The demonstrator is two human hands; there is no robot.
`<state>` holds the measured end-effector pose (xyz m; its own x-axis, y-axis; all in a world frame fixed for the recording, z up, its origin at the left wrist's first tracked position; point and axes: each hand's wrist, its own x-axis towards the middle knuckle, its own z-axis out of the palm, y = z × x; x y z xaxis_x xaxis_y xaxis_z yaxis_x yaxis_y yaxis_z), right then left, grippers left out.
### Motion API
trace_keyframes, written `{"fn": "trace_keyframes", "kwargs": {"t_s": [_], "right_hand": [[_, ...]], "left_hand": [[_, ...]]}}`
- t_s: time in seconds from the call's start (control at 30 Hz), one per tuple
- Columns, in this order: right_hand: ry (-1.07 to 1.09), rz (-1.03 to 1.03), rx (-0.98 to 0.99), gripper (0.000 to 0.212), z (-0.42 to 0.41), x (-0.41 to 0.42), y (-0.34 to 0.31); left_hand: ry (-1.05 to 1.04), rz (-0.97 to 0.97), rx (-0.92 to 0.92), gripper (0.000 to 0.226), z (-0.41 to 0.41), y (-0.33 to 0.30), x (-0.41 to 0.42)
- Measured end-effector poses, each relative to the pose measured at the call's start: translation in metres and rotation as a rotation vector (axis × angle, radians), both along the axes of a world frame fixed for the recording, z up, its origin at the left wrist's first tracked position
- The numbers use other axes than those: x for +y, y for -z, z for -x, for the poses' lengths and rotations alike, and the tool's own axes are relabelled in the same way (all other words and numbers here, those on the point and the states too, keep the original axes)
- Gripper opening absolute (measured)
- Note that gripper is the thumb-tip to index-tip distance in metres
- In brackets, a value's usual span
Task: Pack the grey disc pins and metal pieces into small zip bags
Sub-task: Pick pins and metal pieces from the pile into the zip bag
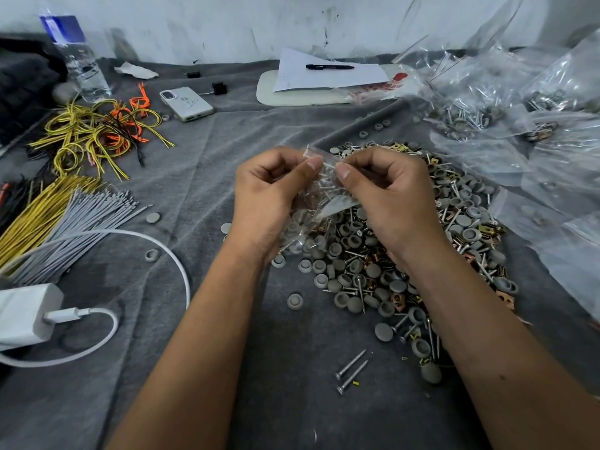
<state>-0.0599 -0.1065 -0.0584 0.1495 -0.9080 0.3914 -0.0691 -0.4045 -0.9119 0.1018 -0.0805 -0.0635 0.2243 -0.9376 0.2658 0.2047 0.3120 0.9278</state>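
Two hands (328, 196) pinching filled zip bag (319, 203)

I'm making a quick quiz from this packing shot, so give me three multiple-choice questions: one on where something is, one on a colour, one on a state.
1. Where does the pen lie?
A. on the paper
B. on the phone
C. in the pile

2. What colour is the charger?
A. black
B. white
C. orange

3. What are the two hands doing?
A. resting flat on the cloth
B. both pinching the top of the bag
C. holding screws

Answers: 1 A, the pen rests across the sheet by the wall. 2 B, its block and cable are white. 3 B, left hand and right hand pinch the bag's top edge above the pile.
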Motion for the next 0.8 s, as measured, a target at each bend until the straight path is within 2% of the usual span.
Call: {"fn": "trace_keyframes", "kwargs": {"t_s": [0.4,0.8], "right_hand": [[0.009,0.075,0.110,0.003,0.0011,0.0034,-0.0039],[-0.008,0.090,0.109,0.006,0.0001,0.0043,-0.0033]], "left_hand": [[0.002,0.021,-0.053,0.003,0.0005,0.0004,0.0002],[0.028,0.058,-0.105,0.008,0.0027,0.0014,0.0003]]}}
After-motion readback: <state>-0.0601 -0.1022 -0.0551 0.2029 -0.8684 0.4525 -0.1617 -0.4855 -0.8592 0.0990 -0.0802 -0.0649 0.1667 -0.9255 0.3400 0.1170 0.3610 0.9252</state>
